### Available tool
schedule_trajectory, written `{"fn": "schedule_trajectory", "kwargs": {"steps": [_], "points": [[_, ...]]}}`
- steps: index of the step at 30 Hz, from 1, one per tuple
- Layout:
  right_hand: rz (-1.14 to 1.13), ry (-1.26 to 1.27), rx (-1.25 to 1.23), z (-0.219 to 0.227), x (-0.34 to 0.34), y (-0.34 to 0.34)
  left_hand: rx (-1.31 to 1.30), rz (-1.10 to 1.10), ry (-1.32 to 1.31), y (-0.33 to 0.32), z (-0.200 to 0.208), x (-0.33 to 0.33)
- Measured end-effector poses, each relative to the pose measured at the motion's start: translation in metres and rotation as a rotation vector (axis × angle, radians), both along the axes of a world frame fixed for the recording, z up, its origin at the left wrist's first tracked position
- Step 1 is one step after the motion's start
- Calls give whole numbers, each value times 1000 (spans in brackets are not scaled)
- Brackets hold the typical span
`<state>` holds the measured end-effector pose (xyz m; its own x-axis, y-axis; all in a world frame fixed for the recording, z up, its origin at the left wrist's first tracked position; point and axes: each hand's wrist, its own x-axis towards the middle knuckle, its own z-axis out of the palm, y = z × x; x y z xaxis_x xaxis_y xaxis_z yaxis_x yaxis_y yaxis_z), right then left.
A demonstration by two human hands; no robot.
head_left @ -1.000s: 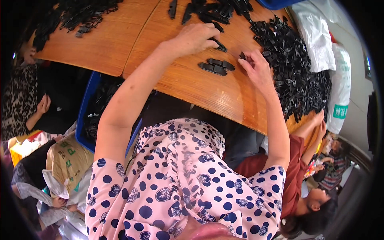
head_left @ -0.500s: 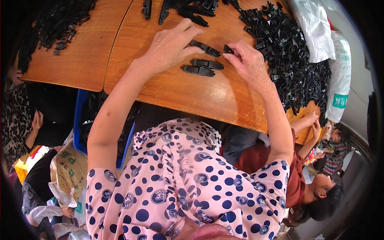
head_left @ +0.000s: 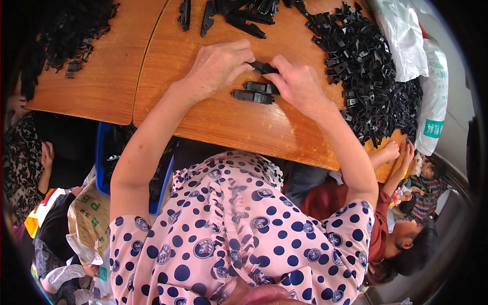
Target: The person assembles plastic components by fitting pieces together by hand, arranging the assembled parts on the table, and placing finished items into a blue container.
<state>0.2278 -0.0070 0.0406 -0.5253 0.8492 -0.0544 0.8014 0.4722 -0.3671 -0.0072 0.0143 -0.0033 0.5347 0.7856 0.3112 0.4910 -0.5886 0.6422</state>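
Observation:
Between my two hands is a long black plastic part (head_left: 263, 67), just above the wooden table. The fingers of my left hand (head_left: 221, 66) pinch its left end. My right hand (head_left: 300, 84) has thumb and fingers closed at its right end; the small black piece it carried cannot be made out behind the fingers. Closer to me lie two similar parts, an upper one (head_left: 259, 87) and a lower one (head_left: 252, 96), side by side. The right end of the upper one is close under my right hand.
A big heap of small black pieces (head_left: 363, 76) covers the table's right side. Longer black parts (head_left: 244, 20) lie at the far edge, and another dark pile (head_left: 71, 35) at far left. A blue bin (head_left: 101, 168) stands below the table edge. People sit on both sides.
My right hand has moved left with its small black piece to the long part's end. My left hand has closed on the part and shifted slightly nearer to me.

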Motion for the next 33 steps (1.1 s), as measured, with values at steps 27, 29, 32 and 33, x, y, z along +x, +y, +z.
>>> {"fn": "schedule_trajectory", "kwargs": {"steps": [27,29,32,33], "points": [[-144,167,120,-54,40,24,2,35,221,13,2,23],[-240,354,-45,-57,40,21,62,28,240,18,1,26],[-451,489,-275,-50,45,24,87,56,179,16,1,22],[-508,406,-265,-47,47,27,84,53,177,16,0,20]]}}
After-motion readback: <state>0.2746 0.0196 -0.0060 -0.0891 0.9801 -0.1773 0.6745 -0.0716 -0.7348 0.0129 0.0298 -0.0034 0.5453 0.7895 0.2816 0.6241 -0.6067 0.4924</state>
